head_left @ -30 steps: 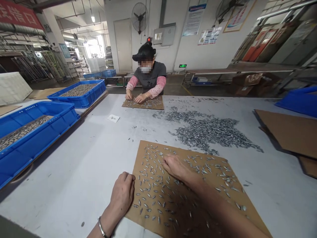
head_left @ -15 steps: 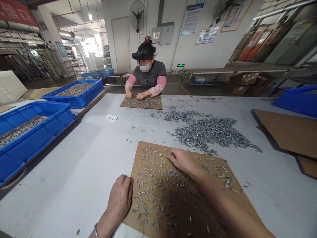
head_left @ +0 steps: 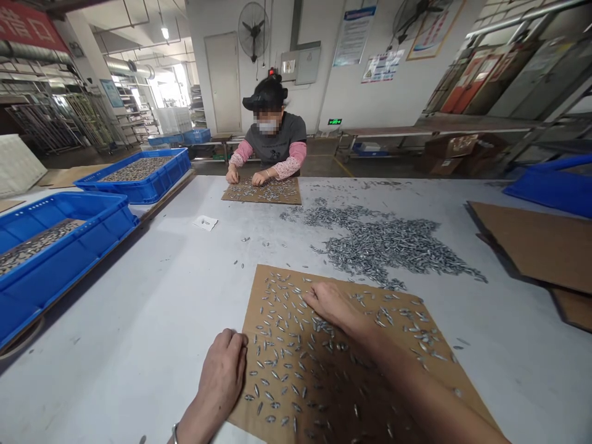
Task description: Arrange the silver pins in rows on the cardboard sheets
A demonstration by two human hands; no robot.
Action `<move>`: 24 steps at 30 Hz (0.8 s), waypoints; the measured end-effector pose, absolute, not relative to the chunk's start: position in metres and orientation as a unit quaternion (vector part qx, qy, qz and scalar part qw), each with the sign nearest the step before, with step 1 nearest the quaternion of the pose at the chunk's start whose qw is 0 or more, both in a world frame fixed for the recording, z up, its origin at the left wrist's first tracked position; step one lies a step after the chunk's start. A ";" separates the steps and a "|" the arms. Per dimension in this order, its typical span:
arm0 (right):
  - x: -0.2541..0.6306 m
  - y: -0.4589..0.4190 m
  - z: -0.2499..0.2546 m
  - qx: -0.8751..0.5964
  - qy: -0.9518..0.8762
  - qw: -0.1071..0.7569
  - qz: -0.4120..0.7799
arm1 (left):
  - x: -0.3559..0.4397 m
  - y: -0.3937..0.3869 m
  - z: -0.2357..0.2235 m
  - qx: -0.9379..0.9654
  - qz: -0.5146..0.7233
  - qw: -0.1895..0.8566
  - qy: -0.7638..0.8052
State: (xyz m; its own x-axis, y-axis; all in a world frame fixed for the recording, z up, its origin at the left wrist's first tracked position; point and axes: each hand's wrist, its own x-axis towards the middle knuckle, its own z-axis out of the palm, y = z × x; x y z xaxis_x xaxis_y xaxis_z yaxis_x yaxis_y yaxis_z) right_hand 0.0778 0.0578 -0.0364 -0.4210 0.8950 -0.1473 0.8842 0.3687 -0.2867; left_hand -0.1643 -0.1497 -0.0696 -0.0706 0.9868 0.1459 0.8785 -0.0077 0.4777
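Observation:
A brown cardboard sheet (head_left: pixel 272 320) lies before me on the white table, with many small, silvery, spindle-shaped metal pieces (head_left: pixel 275 375) spread over it. At its left edge, my left hand (head_left: pixel 222 370) is closed, fingers curled against the border and seeming to grip it. My right hand (head_left: pixel 328 302) reaches across the far half of the sheet. Its thumb and fingertips are pinched together low over the pieces; whatever they hold is hidden. Just below that hand, some pieces (head_left: pixel 324 325) lie bunched together. My right forearm covers and shades part of the sheet.
Beyond the sheet spreads a large heap of metal pieces (head_left: pixel 393 243). Across the table a person (head_left: pixel 275 139) handles similar pieces on another cardboard sheet (head_left: pixel 259 196). Blue crates (head_left: pixel 69 265) stand left; stacked cardboard (head_left: pixel 531 246) lies right. A white paper slip (head_left: pixel 205 223) lies left of centre.
My right hand has shifted slightly left and toward me over the sheet, still pinched. My left hand keeps its place at the edge. Opposite, the person's hands have moved slightly.

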 end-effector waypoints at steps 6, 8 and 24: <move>0.077 0.057 -0.034 -0.549 -0.820 -0.031 0.160 | -0.164 -0.150 -0.068 0.670 0.238 0.122 0.692; 0.081 0.056 -0.035 -0.546 -0.823 -0.032 0.152 | -0.163 -0.150 -0.068 0.671 0.240 0.118 0.691; 0.064 0.050 -0.031 -0.493 -0.860 0.028 0.125 | -0.162 -0.151 -0.070 0.673 0.239 0.107 0.692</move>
